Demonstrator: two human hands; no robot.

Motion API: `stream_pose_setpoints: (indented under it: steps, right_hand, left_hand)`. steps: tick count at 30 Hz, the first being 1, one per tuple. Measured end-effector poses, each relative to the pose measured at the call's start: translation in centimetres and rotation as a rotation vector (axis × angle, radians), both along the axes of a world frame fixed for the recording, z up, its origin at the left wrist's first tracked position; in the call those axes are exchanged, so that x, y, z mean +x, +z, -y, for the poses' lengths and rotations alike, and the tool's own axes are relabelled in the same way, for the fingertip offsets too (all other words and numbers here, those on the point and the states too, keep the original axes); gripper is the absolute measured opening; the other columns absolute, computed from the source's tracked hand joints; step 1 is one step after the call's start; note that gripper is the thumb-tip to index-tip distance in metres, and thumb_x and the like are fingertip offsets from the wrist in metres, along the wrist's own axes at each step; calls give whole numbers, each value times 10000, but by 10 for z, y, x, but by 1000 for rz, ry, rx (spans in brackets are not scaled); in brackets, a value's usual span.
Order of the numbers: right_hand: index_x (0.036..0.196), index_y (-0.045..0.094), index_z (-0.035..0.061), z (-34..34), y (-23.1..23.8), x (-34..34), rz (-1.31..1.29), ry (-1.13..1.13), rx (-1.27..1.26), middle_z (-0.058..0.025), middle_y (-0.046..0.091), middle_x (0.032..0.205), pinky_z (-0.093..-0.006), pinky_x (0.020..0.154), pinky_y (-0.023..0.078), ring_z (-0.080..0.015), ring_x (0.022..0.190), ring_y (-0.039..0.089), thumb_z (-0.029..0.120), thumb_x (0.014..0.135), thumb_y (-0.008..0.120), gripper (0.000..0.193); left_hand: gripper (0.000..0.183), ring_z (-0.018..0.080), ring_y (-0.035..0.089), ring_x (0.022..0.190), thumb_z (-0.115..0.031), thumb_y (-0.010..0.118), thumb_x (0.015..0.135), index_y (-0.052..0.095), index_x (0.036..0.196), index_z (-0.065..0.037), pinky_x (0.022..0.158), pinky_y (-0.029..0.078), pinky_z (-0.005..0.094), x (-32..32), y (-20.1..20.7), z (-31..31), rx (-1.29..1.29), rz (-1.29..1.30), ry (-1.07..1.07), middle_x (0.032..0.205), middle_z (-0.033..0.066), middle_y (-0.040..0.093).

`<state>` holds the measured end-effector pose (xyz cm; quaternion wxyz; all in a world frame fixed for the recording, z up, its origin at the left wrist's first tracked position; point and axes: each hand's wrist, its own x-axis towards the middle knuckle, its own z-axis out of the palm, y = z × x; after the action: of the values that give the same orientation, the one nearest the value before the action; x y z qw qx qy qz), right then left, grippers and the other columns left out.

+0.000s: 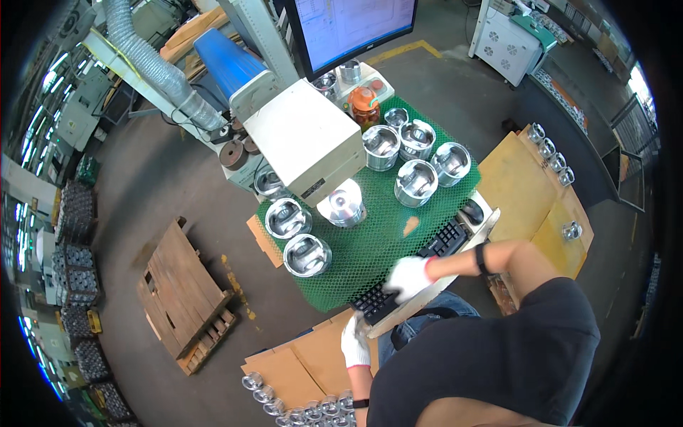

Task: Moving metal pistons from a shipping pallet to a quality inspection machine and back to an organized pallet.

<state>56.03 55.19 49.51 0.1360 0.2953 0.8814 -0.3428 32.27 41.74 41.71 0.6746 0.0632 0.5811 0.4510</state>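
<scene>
Right hand (407,276), white glove, fingers spread flat on black keyboard (420,267) at lower centre, holding nothing. Left hand (353,341) closed around keyboard tray edge (398,313), likely steadying it. Metal pistons (307,254) stand on green mesh surface (370,249) above, near for reach.

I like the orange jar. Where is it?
In the head view, the orange jar stands at the far edge of the green mesh mat, just below the monitor.
</scene>
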Motion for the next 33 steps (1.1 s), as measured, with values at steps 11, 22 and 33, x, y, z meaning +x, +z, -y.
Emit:
stream_pose_setpoints:
  steps: [11, 22, 33]
  right_hand:
    - [1099, 602, 75, -102, 31, 107, 561, -215, 640, -158, 658, 930, -393, 787, 525, -322, 859, 651, 201, 708, 661, 414]
    - [942, 681, 76, 32, 17, 23, 93, -488, 170, -189, 601, 1070, -378, 881, 482, -331, 990, 580, 364, 665, 665, 401]
    - [1143, 599, -33, 66, 153, -150, -693, -482, -1263, -36, 653, 970, -246, 776, 498, -89, 878, 605, 195, 779, 730, 449]
  left_hand:
    - [381, 105, 565, 945, -246, 600, 903, 600, 1180, 15, 777, 412, 235, 28, 23, -58, 220, 16, -255, 1086, 81, 671]
    - [510, 208, 566, 1079, -344, 548, 911, 503, 1302, -20, 762, 461, 309, -91, -20, 137, -21, -127, 130, 1228, 114, 589]
    - [417, 223, 593, 1048, -305, 431, 984, 442, 1291, -23, 903, 506, 322, -81, 123, 40, 526, 1094, 211, 1218, 139, 565]
